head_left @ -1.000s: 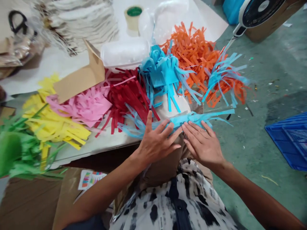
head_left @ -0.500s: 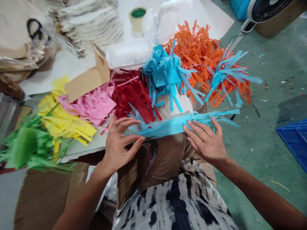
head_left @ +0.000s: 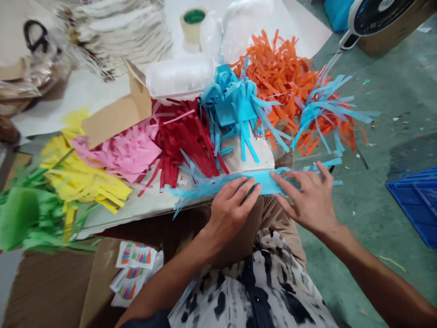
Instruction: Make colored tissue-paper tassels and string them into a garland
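Blue fringed paper (head_left: 266, 183), left grip (head_left: 229, 207) palm-down on it, right grip (head_left: 309, 196) arched over it, both unclosed

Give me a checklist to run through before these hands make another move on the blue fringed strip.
1. Left hand touching the blue fringed strip: ok, fingers lie on it.
2. Right hand touching the strip: ok, fingers rest near its right end.
3. Left thumb's hold: cannot tell, the thumb does not show clearly.
4. Strip wholly over the table: not ok, strands at its right end reach out over the floor.
5. Tape roll out of the hands' way: ok, it stands well back.
6. Strip's underside: cannot tell, hidden.
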`<state>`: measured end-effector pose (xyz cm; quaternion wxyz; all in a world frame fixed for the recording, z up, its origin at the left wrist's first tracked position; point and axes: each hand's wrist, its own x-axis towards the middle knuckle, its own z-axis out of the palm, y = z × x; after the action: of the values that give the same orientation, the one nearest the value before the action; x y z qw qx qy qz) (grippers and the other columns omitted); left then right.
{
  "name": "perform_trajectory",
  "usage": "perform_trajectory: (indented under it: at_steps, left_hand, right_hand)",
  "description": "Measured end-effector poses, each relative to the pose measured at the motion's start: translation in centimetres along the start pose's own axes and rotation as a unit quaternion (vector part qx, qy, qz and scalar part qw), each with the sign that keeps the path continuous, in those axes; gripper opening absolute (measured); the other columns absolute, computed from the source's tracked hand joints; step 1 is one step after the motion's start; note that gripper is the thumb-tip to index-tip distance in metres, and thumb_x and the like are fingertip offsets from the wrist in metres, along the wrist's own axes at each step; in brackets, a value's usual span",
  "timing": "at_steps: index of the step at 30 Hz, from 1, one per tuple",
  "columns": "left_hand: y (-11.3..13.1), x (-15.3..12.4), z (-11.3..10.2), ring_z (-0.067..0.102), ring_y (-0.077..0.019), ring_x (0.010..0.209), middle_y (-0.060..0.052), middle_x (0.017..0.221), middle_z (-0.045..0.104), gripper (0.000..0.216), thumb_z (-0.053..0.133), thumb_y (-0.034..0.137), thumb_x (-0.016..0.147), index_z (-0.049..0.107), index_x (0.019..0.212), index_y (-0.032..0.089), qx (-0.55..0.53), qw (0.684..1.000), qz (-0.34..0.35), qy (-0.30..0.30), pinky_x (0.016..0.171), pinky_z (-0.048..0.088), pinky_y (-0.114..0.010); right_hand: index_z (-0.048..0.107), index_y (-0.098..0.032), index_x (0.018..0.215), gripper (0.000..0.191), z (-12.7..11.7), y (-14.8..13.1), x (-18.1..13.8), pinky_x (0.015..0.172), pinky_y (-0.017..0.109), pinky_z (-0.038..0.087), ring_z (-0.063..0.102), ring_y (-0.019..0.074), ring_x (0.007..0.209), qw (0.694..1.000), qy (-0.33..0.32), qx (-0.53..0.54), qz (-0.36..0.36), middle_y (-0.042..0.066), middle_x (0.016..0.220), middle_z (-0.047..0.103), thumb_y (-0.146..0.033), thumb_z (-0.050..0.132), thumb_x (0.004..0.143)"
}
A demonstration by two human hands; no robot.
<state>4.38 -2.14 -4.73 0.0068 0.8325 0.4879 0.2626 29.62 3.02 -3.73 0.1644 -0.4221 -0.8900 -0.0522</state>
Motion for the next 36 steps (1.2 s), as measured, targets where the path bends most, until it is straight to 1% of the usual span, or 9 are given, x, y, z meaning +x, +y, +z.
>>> perform_trajectory:
  at_steps: [3,5,9,14,18,22,28,32,36]
  left_hand:
    - [-0.2,0.3,-0.4,0.07,-0.025,0.126,-0.009,0.136,0.075,0.035,0.066,0.013,0.1,0.07,0.134,0.021,0.001,1.0,0.01,0.011,0.104,0.059,-0.041]
    - [-0.2,0.5,-0.5,0.07,-0.0242,0.123,-0.008,0.134,0.076,0.033,0.067,0.013,0.099,0.072,0.131,0.022,0.002,1.0,0.007,0.015,0.102,0.059,-0.04]
    - [-0.2,1.1,-0.4,0.072,-0.024,0.117,-0.007,0.128,0.078,0.028,0.068,0.016,0.099,0.074,0.125,0.025,0.008,1.0,-0.007,0.014,0.096,0.059,-0.04]
    - [-0.1,1.8,-1.0,0.071,-0.024,0.114,-0.007,0.125,0.079,0.024,0.066,0.016,0.1,0.075,0.122,0.019,-0.007,1.0,0.001,0.01,0.097,0.059,-0.039]
    - [-0.8,1.5,-1.9,0.07,-0.0214,0.107,-0.007,0.117,0.08,0.021,0.066,0.015,0.101,0.075,0.119,0.017,-0.024,0.999,-0.019,0.016,0.096,0.059,-0.036]
    - [-2.2,1.2,-3.2,0.067,-0.0201,0.095,-0.005,0.103,0.079,0.011,0.067,0.023,0.102,0.077,0.105,0.02,-0.055,0.994,-0.091,0.007,0.087,0.056,-0.036]
    - [-3.1,2.1,-4.0,0.061,-0.0207,0.086,-0.004,0.09,0.075,0.024,0.062,0.035,0.105,0.072,0.089,0.02,-0.035,0.985,-0.166,-0.037,0.08,0.046,-0.037]
    - [-3.2,2.7,-3.4,0.058,-0.0226,0.082,-0.004,0.085,0.072,0.024,0.062,0.035,0.104,0.068,0.087,0.019,0.024,0.985,-0.165,-0.047,0.077,0.042,-0.038]
    - [-3.2,3.0,-3.1,0.056,-0.0237,0.08,-0.005,0.082,0.069,0.024,0.062,0.034,0.103,0.066,0.084,0.02,0.054,0.986,-0.152,-0.047,0.075,0.041,-0.039]
  right_hand:
    - [0.066,-0.025,0.143,0.052,-1.6,2.5,0.0,0.12,0.07,0.029,0.065,0.0346,0.116,0.998,-0.033,0.034,0.033,0.014,0.128,0.069,-0.05,0.064,0.098]
    - [0.065,-0.027,0.143,0.049,-3.0,3.2,-0.2,0.119,0.069,0.033,0.065,0.0359,0.12,0.996,-0.021,0.061,0.058,0.014,0.136,0.067,-0.044,0.064,0.097]
    - [0.064,-0.03,0.14,0.053,-4.7,0.5,-0.6,0.12,0.068,0.036,0.067,0.0355,0.12,0.993,0.048,0.095,0.041,0.011,0.14,0.068,-0.024,0.064,0.088]
    - [0.061,-0.027,0.143,0.045,-2.1,-3.8,0.5,0.118,0.055,0.04,0.071,0.0283,0.116,0.996,-0.008,0.081,-0.025,0.005,0.132,0.076,-0.019,0.059,0.098]
    - [0.071,-0.029,0.128,0.024,-0.5,-2.7,1.5,0.1,0.047,0.044,0.071,0.0255,0.11,0.996,-0.009,0.091,-0.019,0.002,0.124,0.079,-0.028,0.06,0.106]
    - [0.074,-0.025,0.11,0.016,-1.1,-0.8,2.5,0.087,0.041,0.042,0.071,0.0231,0.103,0.984,-0.03,0.176,0.019,0.003,0.114,0.08,-0.03,0.059,0.108]
    - [0.068,-0.02,0.098,0.027,-1.0,-0.7,4.1,0.075,0.037,0.037,0.066,0.0243,0.089,0.988,-0.056,0.123,0.075,0.007,0.096,0.075,-0.041,0.054,0.109]
    - [0.066,-0.02,0.095,0.032,-0.6,-1.2,4.5,0.073,0.038,0.03,0.062,0.0254,0.082,0.995,-0.074,0.018,0.068,0.006,0.085,0.072,-0.042,0.048,0.11]
    - [0.064,-0.02,0.094,0.033,-0.7,-1.2,4.7,0.074,0.039,0.03,0.062,0.0253,0.081,0.994,-0.082,0.017,0.07,0.006,0.083,0.072,-0.044,0.048,0.11]
